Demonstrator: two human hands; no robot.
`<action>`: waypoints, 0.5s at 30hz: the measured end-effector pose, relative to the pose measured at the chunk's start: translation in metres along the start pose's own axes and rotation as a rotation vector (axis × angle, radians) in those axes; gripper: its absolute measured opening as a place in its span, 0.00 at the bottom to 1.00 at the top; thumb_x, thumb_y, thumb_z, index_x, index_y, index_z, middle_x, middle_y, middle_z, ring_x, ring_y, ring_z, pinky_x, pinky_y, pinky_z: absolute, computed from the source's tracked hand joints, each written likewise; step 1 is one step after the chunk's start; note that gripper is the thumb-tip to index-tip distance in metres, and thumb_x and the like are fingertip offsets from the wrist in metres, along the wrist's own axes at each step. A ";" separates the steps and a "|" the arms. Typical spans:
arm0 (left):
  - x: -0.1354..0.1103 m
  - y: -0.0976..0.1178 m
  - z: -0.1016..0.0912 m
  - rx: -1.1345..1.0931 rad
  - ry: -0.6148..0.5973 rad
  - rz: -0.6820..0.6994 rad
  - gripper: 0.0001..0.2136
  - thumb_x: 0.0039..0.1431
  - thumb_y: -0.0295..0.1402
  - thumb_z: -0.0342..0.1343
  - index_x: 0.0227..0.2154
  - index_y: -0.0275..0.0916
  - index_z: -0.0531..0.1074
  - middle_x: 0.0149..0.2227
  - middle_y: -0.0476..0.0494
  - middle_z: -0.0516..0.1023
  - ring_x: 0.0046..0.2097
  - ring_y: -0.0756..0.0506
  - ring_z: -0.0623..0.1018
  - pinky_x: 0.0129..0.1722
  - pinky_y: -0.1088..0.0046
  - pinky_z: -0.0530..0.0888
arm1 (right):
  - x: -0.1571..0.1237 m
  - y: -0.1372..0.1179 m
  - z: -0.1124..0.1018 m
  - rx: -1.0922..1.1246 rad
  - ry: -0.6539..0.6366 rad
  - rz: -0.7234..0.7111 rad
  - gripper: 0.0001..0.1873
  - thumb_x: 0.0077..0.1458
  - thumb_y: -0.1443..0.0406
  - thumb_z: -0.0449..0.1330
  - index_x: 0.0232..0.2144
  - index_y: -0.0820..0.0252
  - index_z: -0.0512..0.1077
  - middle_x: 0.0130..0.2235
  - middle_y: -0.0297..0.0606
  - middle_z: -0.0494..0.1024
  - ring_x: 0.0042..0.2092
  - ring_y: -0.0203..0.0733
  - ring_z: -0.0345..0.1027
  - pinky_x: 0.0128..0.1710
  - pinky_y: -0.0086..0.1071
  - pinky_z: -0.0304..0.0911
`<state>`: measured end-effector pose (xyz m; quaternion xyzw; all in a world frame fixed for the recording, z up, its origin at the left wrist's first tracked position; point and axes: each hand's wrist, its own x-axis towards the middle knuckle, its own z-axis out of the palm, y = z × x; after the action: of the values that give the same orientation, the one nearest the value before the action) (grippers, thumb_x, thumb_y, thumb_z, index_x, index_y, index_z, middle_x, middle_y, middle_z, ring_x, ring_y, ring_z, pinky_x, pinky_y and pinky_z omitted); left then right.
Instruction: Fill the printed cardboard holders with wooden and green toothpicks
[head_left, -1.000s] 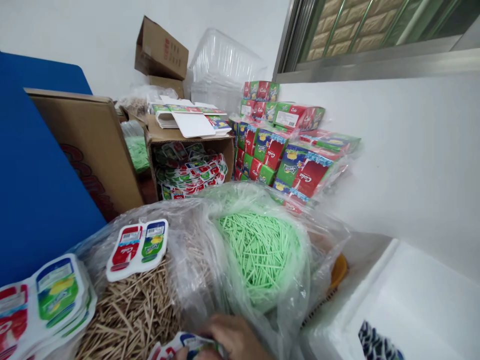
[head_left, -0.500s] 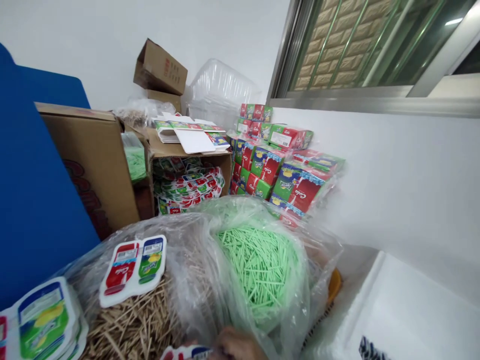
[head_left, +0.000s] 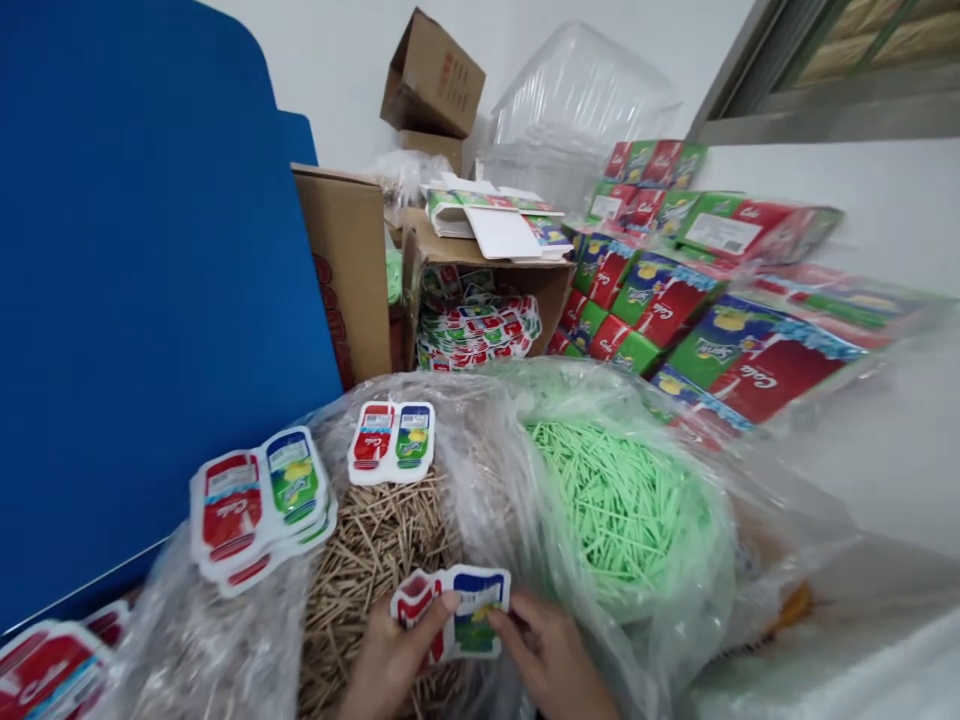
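Observation:
Between both hands, at the bottom middle, is a printed cola-and-lemon drink packet [head_left: 476, 612], slightly folded at its left half. My left hand [head_left: 394, 655] pinches its red side, thumb on the front. At the other edge my right hand [head_left: 553, 655] grips the blue and green side with thumb and fingers. Just beyond lie brown sticks [head_left: 386, 535] in a clear plastic bag, with one flat packet [head_left: 391, 442] on top. A small stack of like packets [head_left: 262, 500] lies to the left. Green sticks [head_left: 611, 505] fill another clear bag on the right.
A blue panel [head_left: 150, 260] stands at the left. Behind the bags, an open cardboard box [head_left: 559, 295] holds many packets, with folded printed cartons [head_left: 502, 225] on top. Printed boxes [head_left: 660, 300] are piled along the right wall. More packets [head_left: 49, 675] show at the lower left corner.
The view has swung left and down, so things sit further right. Both hands and the held packet now show clearly; before, only part of a hand and a packet's edge appeared at the bottom.

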<state>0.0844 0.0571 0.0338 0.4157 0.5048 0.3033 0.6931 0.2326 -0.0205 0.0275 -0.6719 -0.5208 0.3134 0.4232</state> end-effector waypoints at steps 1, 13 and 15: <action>-0.001 0.002 -0.001 -0.040 -0.005 -0.014 0.19 0.34 0.47 0.66 0.24 0.33 0.76 0.21 0.45 0.80 0.27 0.41 0.79 0.29 0.69 0.76 | -0.001 0.000 0.001 -0.005 -0.015 -0.017 0.17 0.55 0.55 0.53 0.27 0.61 0.75 0.27 0.37 0.76 0.29 0.40 0.68 0.32 0.30 0.64; -0.001 -0.008 -0.013 -0.053 -0.160 -0.052 0.20 0.36 0.46 0.67 0.24 0.35 0.70 0.20 0.47 0.77 0.24 0.46 0.77 0.26 0.74 0.73 | 0.003 0.001 0.001 0.083 -0.258 0.044 0.18 0.56 0.57 0.53 0.26 0.62 0.75 0.27 0.33 0.74 0.30 0.38 0.65 0.31 0.26 0.59; -0.001 -0.013 -0.011 0.011 -0.124 -0.039 0.19 0.33 0.45 0.68 0.22 0.35 0.70 0.19 0.48 0.75 0.23 0.47 0.75 0.24 0.75 0.72 | 0.004 0.002 0.003 0.054 -0.249 0.049 0.19 0.56 0.57 0.52 0.24 0.63 0.74 0.25 0.33 0.73 0.29 0.37 0.64 0.30 0.26 0.58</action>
<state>0.0740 0.0533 0.0210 0.4276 0.4705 0.2605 0.7266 0.2321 -0.0163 0.0248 -0.6285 -0.5442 0.4186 0.3655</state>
